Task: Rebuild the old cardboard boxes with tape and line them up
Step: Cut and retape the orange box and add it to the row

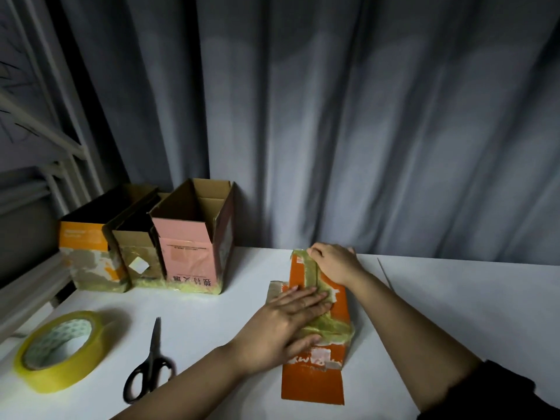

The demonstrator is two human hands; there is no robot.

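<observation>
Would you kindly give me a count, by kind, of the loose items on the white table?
Upright cardboard boxes: 3, namely the orange-topped box, the brown box and the pink box
Flattened orange box: 1
Tape roll: 1
Scissors: 1
Total: 6

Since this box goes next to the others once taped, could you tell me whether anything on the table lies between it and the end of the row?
Nothing visible does. The table between the orange box and the pink box ending the row is bare; scissors and tape roll lie nearer the person.
</observation>
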